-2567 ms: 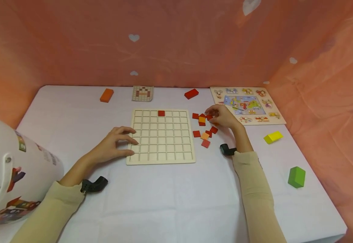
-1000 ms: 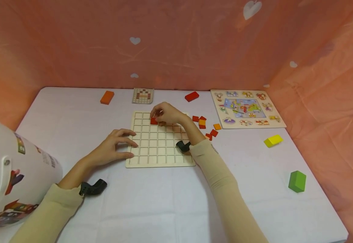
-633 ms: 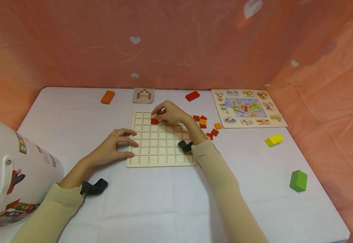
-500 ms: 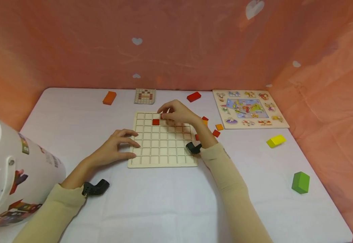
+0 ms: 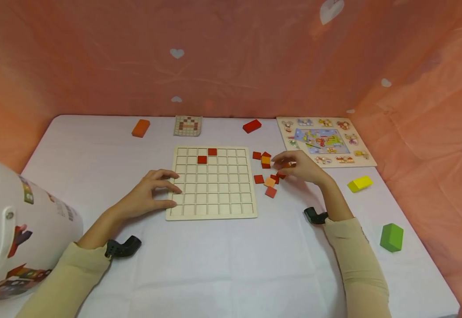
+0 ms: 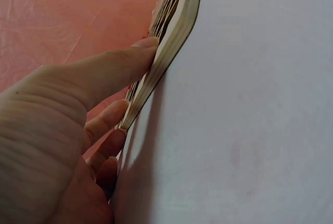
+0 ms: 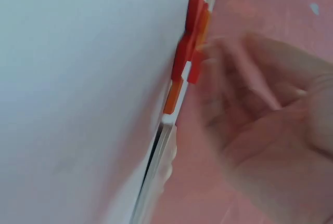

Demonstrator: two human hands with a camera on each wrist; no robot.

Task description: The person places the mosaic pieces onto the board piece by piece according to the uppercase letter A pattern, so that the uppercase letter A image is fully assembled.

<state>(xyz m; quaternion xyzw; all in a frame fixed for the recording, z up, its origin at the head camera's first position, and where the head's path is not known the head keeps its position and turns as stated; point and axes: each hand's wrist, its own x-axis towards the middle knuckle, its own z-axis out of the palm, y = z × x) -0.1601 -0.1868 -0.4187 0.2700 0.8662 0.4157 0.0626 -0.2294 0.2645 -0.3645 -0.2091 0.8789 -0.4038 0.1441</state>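
My left hand (image 5: 147, 194) rests its spread fingertips on the left edge of a wooden grid board (image 5: 212, 194). The left wrist view has the thumb (image 6: 119, 63) against the board's rim. Two red square tiles (image 5: 202, 159) lie in the grid, one in the top row and one in the row below. Right of the board my right hand (image 5: 300, 167) hovers over loose red and orange tiles (image 5: 266, 160), fingers loosely bent, covering part of the pile. In the right wrist view that hand is blurred beside red tiles (image 7: 196, 5), with no tile visible between its fingers.
A small pattern card (image 5: 188, 126) lies behind the board, between an orange block (image 5: 140, 128) and a red block (image 5: 252, 126). A picture puzzle (image 5: 322, 141) stands back right. Yellow (image 5: 359, 183) and green (image 5: 392, 237) blocks sit at the right; a white bucket (image 5: 52, 221) at the left.
My right hand took a red tile from the pile, set it in the second row, touched the top-row tile, then moved back right to the loose tiles. My left hand stayed put.
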